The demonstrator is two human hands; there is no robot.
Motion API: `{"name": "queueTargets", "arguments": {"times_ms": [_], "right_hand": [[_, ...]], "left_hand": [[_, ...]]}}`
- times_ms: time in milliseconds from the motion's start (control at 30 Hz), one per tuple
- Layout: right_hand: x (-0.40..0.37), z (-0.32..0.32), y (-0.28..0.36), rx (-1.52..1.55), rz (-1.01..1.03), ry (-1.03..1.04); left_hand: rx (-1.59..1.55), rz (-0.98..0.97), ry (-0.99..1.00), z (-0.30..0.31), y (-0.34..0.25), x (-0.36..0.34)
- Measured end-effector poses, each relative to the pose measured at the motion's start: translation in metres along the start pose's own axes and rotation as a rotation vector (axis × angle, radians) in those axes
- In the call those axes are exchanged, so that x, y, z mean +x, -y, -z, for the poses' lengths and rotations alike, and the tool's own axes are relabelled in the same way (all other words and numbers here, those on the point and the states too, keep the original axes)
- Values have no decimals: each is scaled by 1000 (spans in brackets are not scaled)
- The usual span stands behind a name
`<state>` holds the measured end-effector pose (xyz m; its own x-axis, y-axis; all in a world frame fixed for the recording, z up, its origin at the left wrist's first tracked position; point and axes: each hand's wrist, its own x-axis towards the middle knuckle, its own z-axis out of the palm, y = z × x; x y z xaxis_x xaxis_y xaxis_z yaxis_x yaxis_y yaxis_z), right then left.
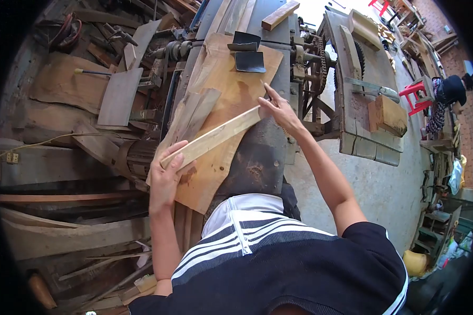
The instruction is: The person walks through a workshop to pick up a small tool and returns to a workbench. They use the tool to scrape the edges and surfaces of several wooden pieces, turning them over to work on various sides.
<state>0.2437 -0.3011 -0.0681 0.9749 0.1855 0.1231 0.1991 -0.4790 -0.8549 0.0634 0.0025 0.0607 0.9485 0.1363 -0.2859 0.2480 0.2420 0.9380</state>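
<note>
A pale wooden strip point(215, 137) slants up to the right between my two hands. Its lower end sits in my left hand point(167, 177), the thumb on the face and fingers behind. At the upper end, my right hand point(285, 114) grips the strip with thumb and fingers. Something thin and pointed pokes out by the right index finger; I cannot make out its kind. Beneath the strip lies a broad plank point(223, 79) with a wavy edge and dark stains. Two black curved sheets point(250, 62) rest at the plank's far end.
The plank lies on a dark metal machine bed point(257, 157). Gears and a chain point(316, 60) run along its right side. A second machine table point(360, 121) bears a wooden block point(388, 115). Boards point(63, 79) pile up at left. Another person point(446, 97) is far right, near a red stool point(416, 97).
</note>
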Motion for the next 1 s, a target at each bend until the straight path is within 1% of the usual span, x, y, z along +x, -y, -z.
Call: {"name": "queueTargets", "arguments": {"times_ms": [67,100,133,200,233,267,333,367,400,433,467,533,567,600,633,667,700,733,800,833,867,933,1000], "right_hand": [[-12,20,37,508,-411,348],[-22,16,50,694,-440,278],[-32,11,58,694,-436,292],[-52,-1,74,923,-391,204],[-64,-9,94,893,-403,115],[-73,-24,102,893,-400,120],[-88,-55,109,643,-32,-46],[-92,-67,112,645,-32,-44],[-93,-76,118,573,158,-94],[-96,-79,121,495,343,-147],[-101,-71,119,493,337,-156],[-109,-35,128,580,-62,205],[-105,-36,117,636,-112,123],[-98,-37,103,638,-112,125],[-89,-36,89,474,-116,69],[-84,-36,78,308,-119,12],[-81,-36,82,262,-81,-16],[-83,-36,86,265,-85,-14],[-96,-37,102,165,152,241],[-104,-42,110,98,263,281],[-114,-46,119,-41,343,316],[-110,-47,123,-115,371,357],[-83,-50,108,-148,221,315]], "left_hand": [[35,-97,-62,12,-11,10],[-65,-96,-149,16,-18,18],[-67,-100,-162,19,-11,33],[-503,-258,-293,29,13,68],[-476,-238,-209,15,16,74],[-451,-218,-124,-12,24,77],[-270,-115,-42,-57,37,75],[-183,-113,-16,-68,48,75],[-94,-109,13,-75,53,73],[-90,-105,20,-76,55,74],[-68,-138,57,-78,56,75],[-51,-166,91,-80,50,70],[-3,-92,109,-75,42,65],[47,-19,128,-69,37,62],[50,-18,132,-59,36,60],[46,69,166,-48,36,57],[43,156,196,-41,34,53],[44,160,193,-36,35,47],[-30,217,148,-28,37,35],[-28,222,146,-22,40,33],[-38,197,131,-14,44,31],[-50,166,107,-6,41,25],[74,188,99,-2,41,12]]}}
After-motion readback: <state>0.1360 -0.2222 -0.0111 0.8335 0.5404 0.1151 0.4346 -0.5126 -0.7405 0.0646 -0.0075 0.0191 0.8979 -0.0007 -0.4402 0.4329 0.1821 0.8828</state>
